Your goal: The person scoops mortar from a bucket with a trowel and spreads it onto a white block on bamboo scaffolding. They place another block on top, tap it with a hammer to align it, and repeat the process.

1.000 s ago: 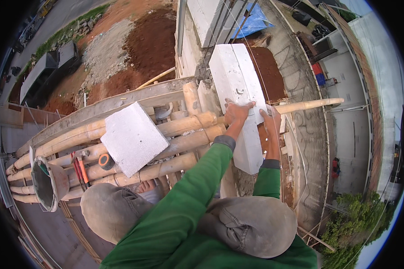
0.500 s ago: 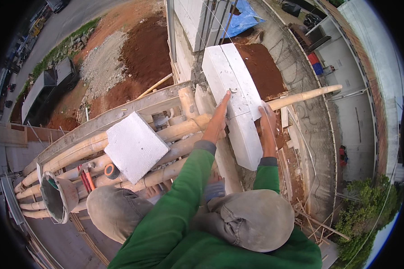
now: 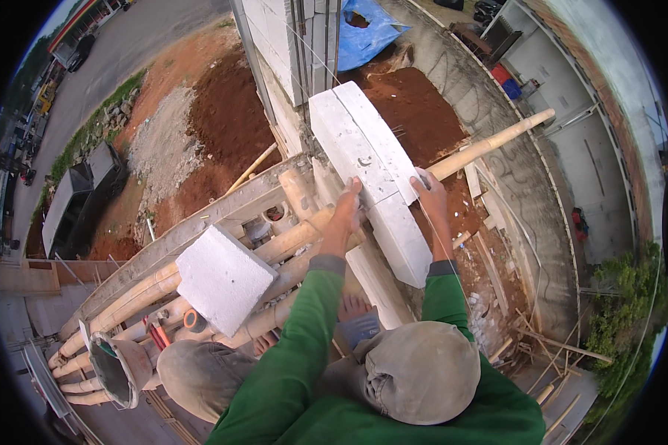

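Observation:
Two white lightweight concrete blocks lie end to end on a narrow wall, the far block [image 3: 360, 137] longer in view than the near block [image 3: 401, 241]. A thin joint line runs between them. At the left side of this joint, my left hand [image 3: 344, 208] grips the block edge, its fingertips partly hidden. Across from it, my right hand [image 3: 433, 199] holds the right side, fingers bent over the edge. A taut string passes close to my right hand. Left of my left arm, a loose cut white block [image 3: 226, 278] rests on bamboo poles.
Bamboo poles [image 3: 141, 293] form the platform under my feet. On it stand a mortar-crusted bucket [image 3: 119, 371], a red-handled tool [image 3: 158, 334] and an orange tape roll [image 3: 194, 320]. A bamboo pole [image 3: 493, 144] sticks out rightward past the wall. A block column [image 3: 278, 52] rises ahead.
My left hand has slid back from the block's top to its left side near the joint. My right hand keeps to the right side. The whole view has shifted slightly.

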Demonstrator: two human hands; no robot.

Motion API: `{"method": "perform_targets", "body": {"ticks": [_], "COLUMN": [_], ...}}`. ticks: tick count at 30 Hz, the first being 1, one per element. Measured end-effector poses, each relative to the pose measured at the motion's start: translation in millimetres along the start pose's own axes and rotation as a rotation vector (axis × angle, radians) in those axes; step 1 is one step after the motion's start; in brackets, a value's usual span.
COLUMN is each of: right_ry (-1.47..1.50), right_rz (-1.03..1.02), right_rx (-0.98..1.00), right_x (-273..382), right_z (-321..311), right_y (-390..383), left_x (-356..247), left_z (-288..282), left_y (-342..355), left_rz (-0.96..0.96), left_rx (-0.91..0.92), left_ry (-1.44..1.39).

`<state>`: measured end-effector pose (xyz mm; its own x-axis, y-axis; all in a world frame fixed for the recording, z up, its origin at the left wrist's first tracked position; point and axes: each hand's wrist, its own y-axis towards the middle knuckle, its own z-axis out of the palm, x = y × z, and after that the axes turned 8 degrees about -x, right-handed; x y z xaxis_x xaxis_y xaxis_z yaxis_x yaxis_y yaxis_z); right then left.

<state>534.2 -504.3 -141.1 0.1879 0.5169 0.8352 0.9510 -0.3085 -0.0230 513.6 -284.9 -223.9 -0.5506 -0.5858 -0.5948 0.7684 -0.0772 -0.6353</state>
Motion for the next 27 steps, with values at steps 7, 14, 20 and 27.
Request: {"method": "perform_targets", "body": {"ticks": [7,14,20,27], "right_ry": [-0.35,-0.431,-0.581,-0.565], "right_rz": [-0.07,-0.159,0.009,0.037], "right_rx": [0.029,0.056,0.101,0.165], "right_x": [17,9,30,46], "right_z": [17,47,61,49], "right_y": [34,58,56,41], "left_x": [-22,-15,-19,-5], "left_z": [-3,9,8,7], "left_y": [-5,-5,-4,5], "left_rz": [-0.046,0.024,0.03,0.115], "left_rx": [0.053,-0.025,0.0,-0.007], "left_ry": [-0.001,0.072,0.1,0.119]}}
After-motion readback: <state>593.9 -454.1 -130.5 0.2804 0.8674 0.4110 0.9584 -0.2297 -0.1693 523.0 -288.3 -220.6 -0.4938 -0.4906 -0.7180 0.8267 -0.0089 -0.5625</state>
